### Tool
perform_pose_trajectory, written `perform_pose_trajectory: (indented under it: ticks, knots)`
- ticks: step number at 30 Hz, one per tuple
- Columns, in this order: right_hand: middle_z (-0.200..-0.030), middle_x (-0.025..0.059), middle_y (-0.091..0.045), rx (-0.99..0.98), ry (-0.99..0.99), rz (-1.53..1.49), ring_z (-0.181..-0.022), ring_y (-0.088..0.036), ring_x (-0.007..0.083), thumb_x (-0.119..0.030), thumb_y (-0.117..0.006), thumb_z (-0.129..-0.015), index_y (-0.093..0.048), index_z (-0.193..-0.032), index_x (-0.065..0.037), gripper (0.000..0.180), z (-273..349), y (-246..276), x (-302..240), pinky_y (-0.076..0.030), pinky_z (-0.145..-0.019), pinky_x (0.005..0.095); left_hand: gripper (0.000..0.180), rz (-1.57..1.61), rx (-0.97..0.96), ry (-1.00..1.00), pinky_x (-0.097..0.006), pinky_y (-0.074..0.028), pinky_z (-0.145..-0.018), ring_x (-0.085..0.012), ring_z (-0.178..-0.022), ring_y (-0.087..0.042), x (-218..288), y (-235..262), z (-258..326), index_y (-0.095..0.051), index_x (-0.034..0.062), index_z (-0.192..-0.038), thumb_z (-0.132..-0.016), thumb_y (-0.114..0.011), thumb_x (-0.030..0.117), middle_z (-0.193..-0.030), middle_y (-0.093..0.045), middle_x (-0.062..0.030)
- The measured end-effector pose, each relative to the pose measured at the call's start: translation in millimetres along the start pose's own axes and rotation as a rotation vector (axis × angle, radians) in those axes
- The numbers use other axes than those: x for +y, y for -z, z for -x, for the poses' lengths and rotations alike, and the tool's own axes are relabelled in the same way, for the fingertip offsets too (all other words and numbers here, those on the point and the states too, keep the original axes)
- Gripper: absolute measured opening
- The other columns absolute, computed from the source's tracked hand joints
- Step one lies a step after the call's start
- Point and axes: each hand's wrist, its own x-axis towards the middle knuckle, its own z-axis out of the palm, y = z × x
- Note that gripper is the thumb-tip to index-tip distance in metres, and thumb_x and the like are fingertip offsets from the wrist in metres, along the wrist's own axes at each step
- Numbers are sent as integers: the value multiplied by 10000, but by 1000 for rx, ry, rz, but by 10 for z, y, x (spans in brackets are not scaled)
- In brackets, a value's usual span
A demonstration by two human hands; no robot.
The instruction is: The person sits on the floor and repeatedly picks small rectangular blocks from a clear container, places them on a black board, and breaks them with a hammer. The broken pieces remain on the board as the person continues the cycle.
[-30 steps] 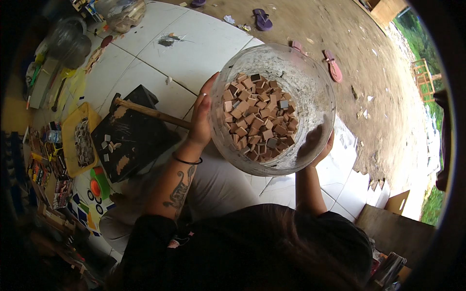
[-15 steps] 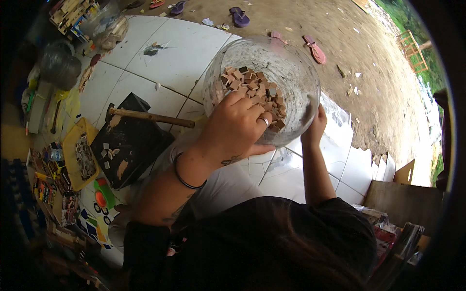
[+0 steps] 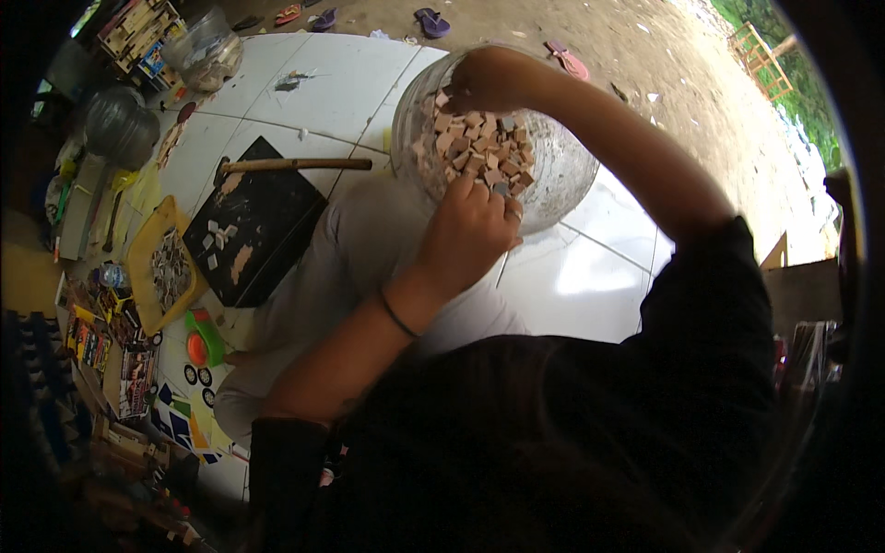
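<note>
A round clear plastic tub [image 3: 573, 180], scuffed and cloudy inside, is tilted towards me. Small brown and tan square pieces [image 3: 484, 147], with a few grey ones, lie heaped in it. At the near side, my left hand [image 3: 472, 226] has its fingers curled over the rim and its thumb low outside; it wears a ring. My right hand [image 3: 489, 78] reaches across from the right over the far rim. Its bent fingers dip to the pieces at the far left, in shadow; what they hold cannot be made out.
Left of my knee, a hammer [image 3: 295, 165] lies across a black slab [image 3: 253, 240] holding pale chips. Beyond are a yellow tray [image 3: 147, 276] of grey bits, a green-and-orange tape roll [image 3: 204, 339] and clear jars [image 3: 120, 129]. Sandals [image 3: 431, 23] lie on the dirt past the white tiles.
My right hand has left the tub's right side and swung over its far rim to the pieces. The tub sits slightly farther off, and my left hand remains at its near side.
</note>
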Motion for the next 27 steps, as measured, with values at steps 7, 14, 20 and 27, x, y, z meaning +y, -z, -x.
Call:
perform_pose_trajectory:
  ticks: [7, 14, 20, 27]
  knots:
    - [-940, 142, -679, -70, -416, 227, -877, -657, 313, -319, -633, -780, -700, -953, -57, 322, -462, -584, 6, -529, -757, 398, 211, -62, 127, -44, -340, -401, -722, -196, -701, -558, 144, -98, 178, -639, 77, -755, -715, -685, 279, -689, -602, -60]
    - [-915, 174, -680, 320, -431, 211, -852, -675, 304, -108, -555, -790, -704, -880, -37, 188, -300, -1073, 192, -541, -732, 396, 74, -41, 225, -103, -332, -398, -682, -195, -683, -558, 128, -113, 203, -616, 84, -743, -762, -590, 150, -677, -609, -67]
    - [-899, 157, -688, 166, -344, 376, -847, -675, 315, -208, -585, -785, -701, -899, -41, 233, -204, -861, 87, -544, -713, 412, 181, -58, 71, -130, -322, -390, -701, -183, -696, -559, 68, -47, 217, -634, 102, -740, -683, -691, 264, -674, -614, -51]
    - [-636, 132, -633, 3, -251, -314, -597, -662, 231, -244, -659, -714, -607, -735, -13, 238, 278, -427, 60, -528, -596, 363, 394, 5, 53, -138, -347, -396, -712, -194, -740, -553, 49, -6, 230, -633, 87, -781, -553, -766, 379, -701, -585, -29]
